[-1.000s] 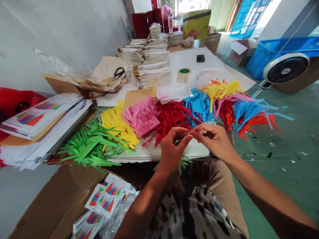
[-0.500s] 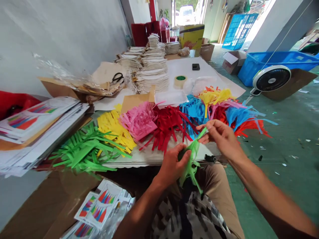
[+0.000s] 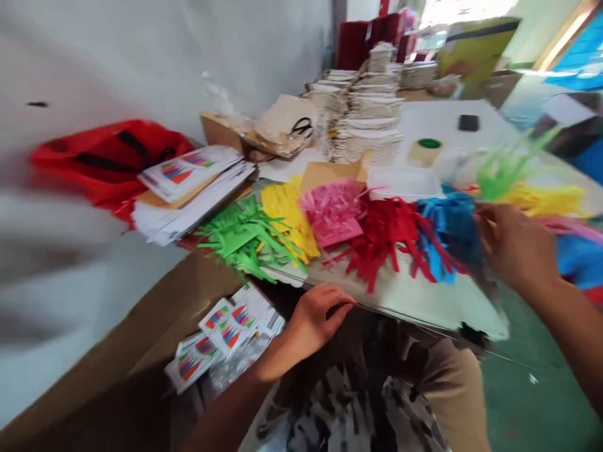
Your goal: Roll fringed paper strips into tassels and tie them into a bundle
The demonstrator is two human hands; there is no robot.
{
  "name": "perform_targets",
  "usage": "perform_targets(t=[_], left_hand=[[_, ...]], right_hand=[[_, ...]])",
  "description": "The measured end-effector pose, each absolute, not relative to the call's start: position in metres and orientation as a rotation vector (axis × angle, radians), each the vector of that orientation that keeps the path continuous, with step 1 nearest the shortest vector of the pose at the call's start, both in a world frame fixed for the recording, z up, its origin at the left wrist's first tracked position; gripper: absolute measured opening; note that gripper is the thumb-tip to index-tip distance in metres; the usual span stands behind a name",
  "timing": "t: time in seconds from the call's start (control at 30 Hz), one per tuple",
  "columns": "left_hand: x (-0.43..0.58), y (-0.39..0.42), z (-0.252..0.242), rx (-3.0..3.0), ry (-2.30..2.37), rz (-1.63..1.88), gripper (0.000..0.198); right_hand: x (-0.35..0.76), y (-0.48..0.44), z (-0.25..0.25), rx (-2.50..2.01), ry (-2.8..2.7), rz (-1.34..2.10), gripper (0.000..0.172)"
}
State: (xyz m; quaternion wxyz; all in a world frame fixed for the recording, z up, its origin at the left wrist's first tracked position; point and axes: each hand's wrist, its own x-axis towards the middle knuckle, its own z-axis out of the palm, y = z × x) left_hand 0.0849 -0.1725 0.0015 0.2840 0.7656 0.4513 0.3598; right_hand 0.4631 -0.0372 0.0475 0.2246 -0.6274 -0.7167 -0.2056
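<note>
My right hand point(image 3: 513, 251) is closed on a green paper fringe point(image 3: 506, 168), which it holds up over the blue fringe pile point(image 3: 447, 226) at the right; this part of the view is smeared by motion. Near the front edge of the white board point(image 3: 424, 301), my left hand point(image 3: 315, 317) hangs low with loosely extended fingers and nothing in it. Piles of cut paper fringes lie in a row on the board: green point(image 3: 242, 235), yellow point(image 3: 282, 210), pink point(image 3: 332, 210) and red point(image 3: 386, 235).
Printed cards point(image 3: 226, 326) lie in a cardboard box under my left hand. A stack of printed sheets point(image 3: 188, 185) and a red bag point(image 3: 110, 154) sit at the left. Behind are paper stacks point(image 3: 362, 119), scissors point(image 3: 301, 127), a tape roll point(image 3: 425, 150) and a black phone point(image 3: 468, 122).
My hands have come apart. The right hand has carried the green fringe up and to the right, the left hand has let go and dropped to the board's edge. The view has swung left.
</note>
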Motion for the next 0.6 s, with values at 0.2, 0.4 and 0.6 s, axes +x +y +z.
perform_targets(t=[0.2, 0.4, 0.6], left_hand=[[-0.011, -0.173, 0.01, 2.065, 1.728, 1.144, 0.017], [-0.105, -0.151, 0.013, 2.282, 2.394, 1.027, 0.029], [-0.131, -0.138, -0.006, 2.373, 2.298, 0.902, 0.034]], right_hand=[[0.428, -0.036, 0.028, -1.591, -2.093, -0.697, 0.042], [0.373, -0.022, 0.059, -1.53, -1.877, -0.321, 0.023], [0.356, 0.024, 0.069, -1.738, -1.874, -0.249, 0.019]])
